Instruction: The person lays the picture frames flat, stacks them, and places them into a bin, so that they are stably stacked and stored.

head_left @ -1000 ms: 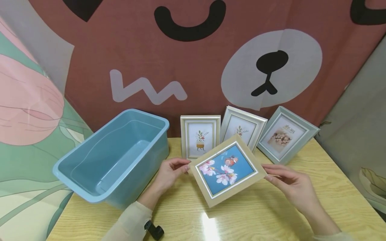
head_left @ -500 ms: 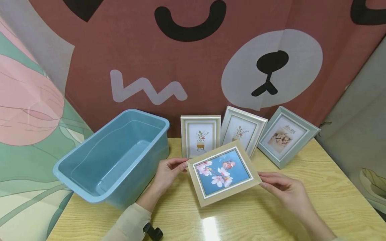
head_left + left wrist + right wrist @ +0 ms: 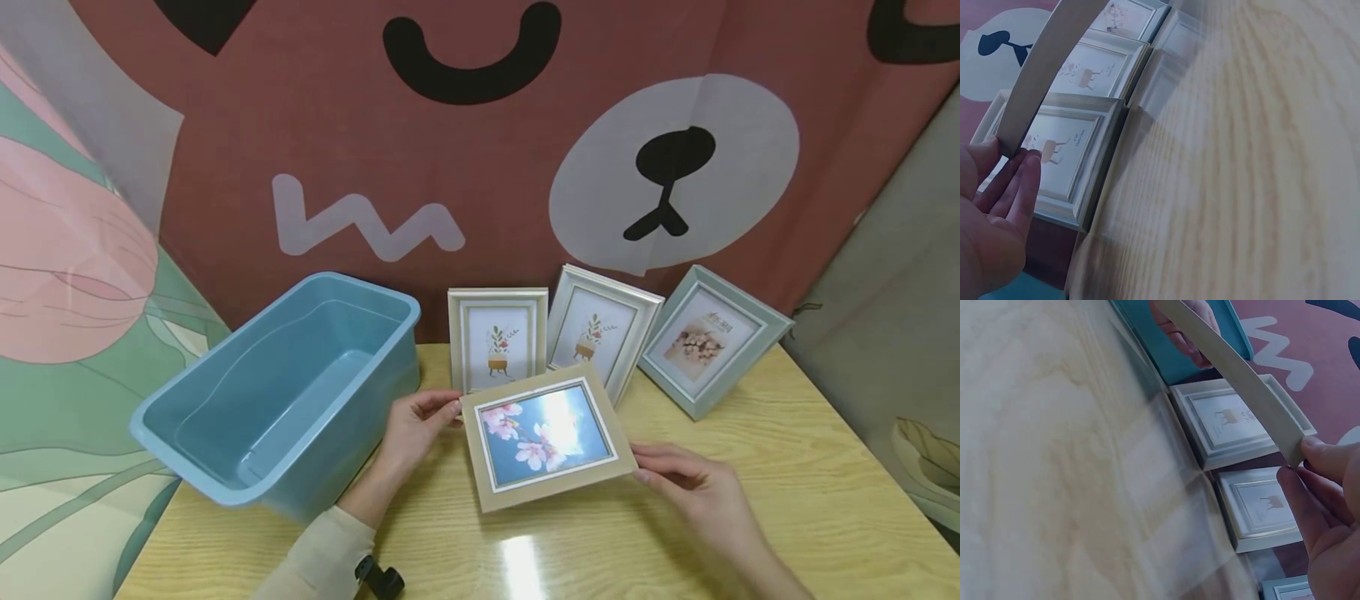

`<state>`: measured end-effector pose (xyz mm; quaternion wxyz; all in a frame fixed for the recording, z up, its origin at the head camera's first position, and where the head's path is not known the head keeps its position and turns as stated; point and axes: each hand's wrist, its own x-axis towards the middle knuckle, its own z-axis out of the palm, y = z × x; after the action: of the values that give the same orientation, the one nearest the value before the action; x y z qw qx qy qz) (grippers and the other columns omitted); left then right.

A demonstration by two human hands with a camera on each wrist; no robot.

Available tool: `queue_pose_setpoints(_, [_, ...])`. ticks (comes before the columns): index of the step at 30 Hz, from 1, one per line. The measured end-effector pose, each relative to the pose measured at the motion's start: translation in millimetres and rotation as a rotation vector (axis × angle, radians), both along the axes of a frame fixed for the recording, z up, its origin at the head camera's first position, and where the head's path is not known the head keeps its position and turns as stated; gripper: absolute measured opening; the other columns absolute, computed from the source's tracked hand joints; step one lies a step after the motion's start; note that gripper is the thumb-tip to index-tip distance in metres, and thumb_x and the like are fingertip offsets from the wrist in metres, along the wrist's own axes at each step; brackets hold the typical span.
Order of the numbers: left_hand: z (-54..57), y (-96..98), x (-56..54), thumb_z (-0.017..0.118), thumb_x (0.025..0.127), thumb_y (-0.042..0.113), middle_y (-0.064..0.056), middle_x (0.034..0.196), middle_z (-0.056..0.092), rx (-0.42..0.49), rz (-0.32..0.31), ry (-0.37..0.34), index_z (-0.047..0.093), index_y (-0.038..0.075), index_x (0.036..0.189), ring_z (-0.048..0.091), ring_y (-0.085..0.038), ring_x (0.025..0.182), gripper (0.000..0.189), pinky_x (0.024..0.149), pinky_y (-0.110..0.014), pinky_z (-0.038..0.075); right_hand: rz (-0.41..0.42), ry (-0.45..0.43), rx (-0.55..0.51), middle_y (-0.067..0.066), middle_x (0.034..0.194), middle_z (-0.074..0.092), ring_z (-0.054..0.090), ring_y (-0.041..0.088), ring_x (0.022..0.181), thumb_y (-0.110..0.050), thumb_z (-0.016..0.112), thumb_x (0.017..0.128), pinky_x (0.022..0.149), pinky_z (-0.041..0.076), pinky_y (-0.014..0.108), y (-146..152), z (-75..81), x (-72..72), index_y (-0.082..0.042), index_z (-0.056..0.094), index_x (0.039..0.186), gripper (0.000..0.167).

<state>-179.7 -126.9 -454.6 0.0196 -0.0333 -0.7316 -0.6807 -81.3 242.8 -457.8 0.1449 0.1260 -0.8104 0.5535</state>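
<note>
A tan picture frame (image 3: pixel 543 446) is held tilted above the surface (image 3: pixel 757 475), opposite corners pinched between thumb and fingers of the left hand (image 3: pixel 411 429) and right hand (image 3: pixel 701 500). Its flower picture is shown only by the head view; its narrow edge is shown side-on by both wrist views. Room is narrowed by a blue bin (image 3: pixel 356 433) beside the left hand and three standing frames (image 3: pixel 592 337) behind; bare wood is seen rightward.

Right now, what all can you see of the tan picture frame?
The tan picture frame is rectangular, perhaps wood or board, with a white inner edge. Its print shows pink blossoms on blue, partly whited out by glare. It's tilted face up, apparently raised over the table; in the head view, left grip pinches its upper-left corner, right grip its lower-right.
</note>
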Motion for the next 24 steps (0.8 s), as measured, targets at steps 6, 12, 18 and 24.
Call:
queue_pose_setpoints(6, [0.0, -0.2, -0.8, 0.072, 0.098, -0.007, -0.028, 0.11, 0.079, -0.001, 0.013, -0.019, 0.077, -0.013, 0.115, 0.077, -0.011, 0.082, 0.019, 0.086, -0.042, 0.068, -0.054, -0.079, -0.004, -0.019, 0.114, 0.08, 0.07, -0.012, 0.108, 0.01, 0.081, 0.088, 0.086, 0.061, 0.012, -7, -4.8, 4.7, 0.005, 0.083, 0.102, 0.015])
queue_pose_setpoints(12, [0.4, -2.0, -0.7, 0.072, 0.099, -0.005, -0.028, 0.114, 0.079, -0.022, -0.004, -0.03, 0.076, -0.012, 0.119, 0.077, -0.009, 0.083, 0.022, 0.087, -0.037, 0.068, -0.106, -0.163, -0.003, -0.013, 0.112, 0.082, 0.07, -0.012, 0.106, 0.004, 0.083, 0.089, 0.087, 0.059, 0.01, -11, -9.8, 7.6, 0.002, 0.084, 0.102, 0.014])
queue_pose_setpoints(18, [-1.4, -5.7, 0.7, 0.077, 0.098, 0.001, -0.022, 0.121, 0.079, -0.141, -0.031, -0.023, 0.078, -0.005, 0.122, 0.077, -0.017, 0.102, 0.026, 0.083, -0.015, 0.059, -0.103, -0.178, -0.02, -0.012, 0.111, 0.082, 0.071, -0.011, 0.104, 0.003, 0.083, 0.089, 0.087, 0.06, 0.011, -13, -14.1, 9.7, 0.004, 0.084, 0.104, 0.015])
queue_pose_setpoints(24, [-3.4, -7.6, 1.3, 0.076, 0.098, 0.002, -0.023, 0.126, 0.077, -0.186, -0.066, -0.02, 0.077, -0.003, 0.126, 0.077, -0.024, 0.107, 0.029, 0.082, -0.016, 0.059, -0.113, -0.2, -0.006, -0.005, 0.107, 0.084, 0.073, -0.008, 0.099, 0.0, 0.084, 0.089, 0.083, 0.061, 0.012, -18, -18.6, 11.1, 0.002, 0.083, 0.109, 0.02])
